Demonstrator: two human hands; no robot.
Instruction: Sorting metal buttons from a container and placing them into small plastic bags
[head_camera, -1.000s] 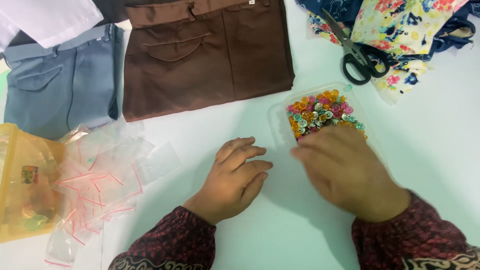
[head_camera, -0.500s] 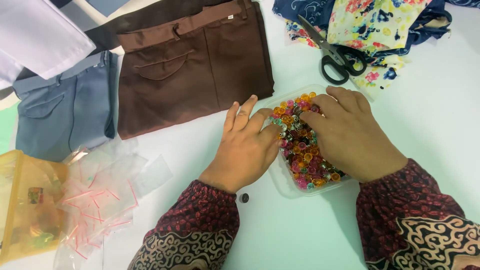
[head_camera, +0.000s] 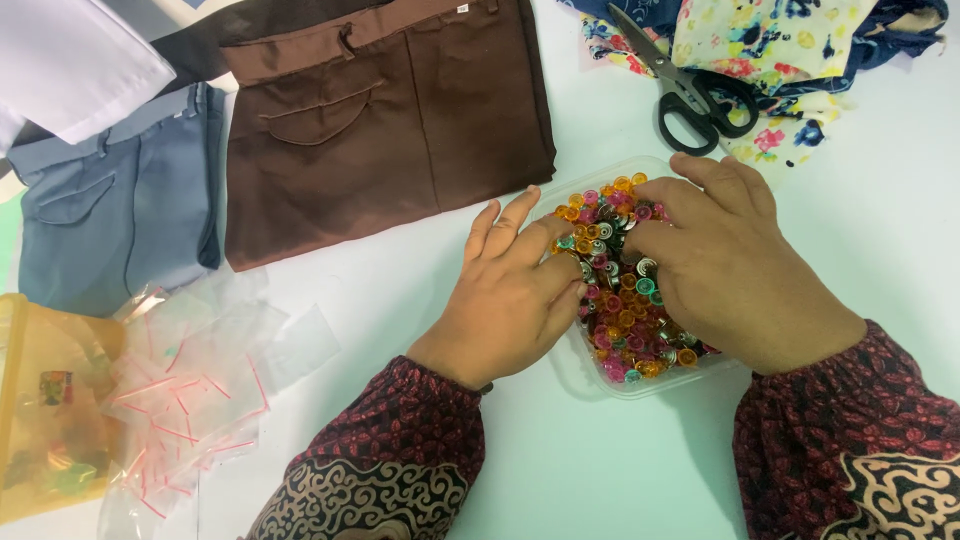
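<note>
A second ago the left hand lay flat on the bare white table, well apart from the clear plastic tray of coloured buttons, its fingers curled in. Now it rests against the tray's near-left edge, fingers spread and their tips reaching in among the buttons. The right hand has moved too: a second ago it sat at the tray's near end, leaving most of the buttons showing beyond its knuckles; now it lies over the tray's right side, fingertips pressed into the buttons just beside the left hand's fingers. The two hands now nearly meet over the tray.
</note>
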